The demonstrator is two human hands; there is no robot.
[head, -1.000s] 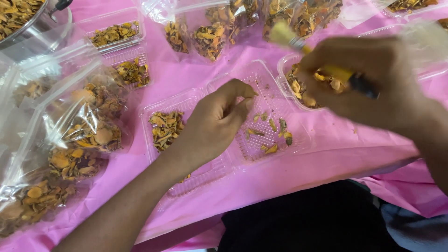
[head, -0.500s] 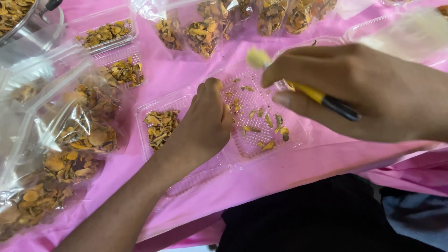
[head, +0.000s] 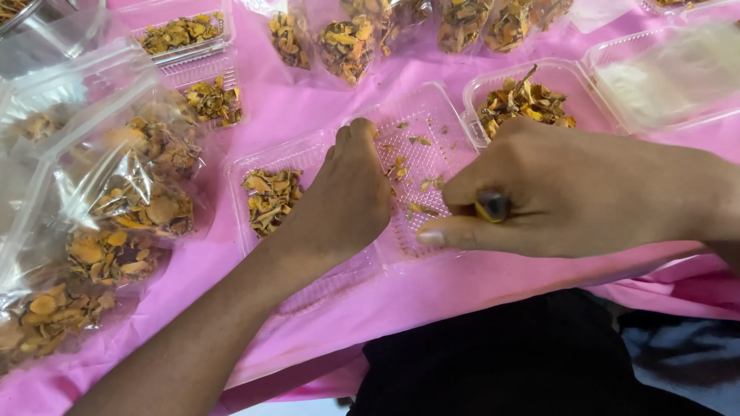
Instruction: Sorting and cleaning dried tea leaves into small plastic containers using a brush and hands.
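I see the left hand (head: 347, 196) curled, fingers together, pinning the open clear tray (head: 420, 173) steady. Just right of that tray, the right hand (head: 570, 192) pinches a yellow-and-dark tool (head: 492, 206), poised over its scattered dried orange pieces (head: 420, 185).

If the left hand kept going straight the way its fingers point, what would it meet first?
The left hand points up the table along the open clear clamshell tray. It would probably first meet the loose dried yellow pieces on the tray's lid half, then its far rim; depth is uncertain.

Food-packing table: pink cloth (head: 324, 108), bagged dried slices (head: 116, 223), clear trays (head: 308, 158)
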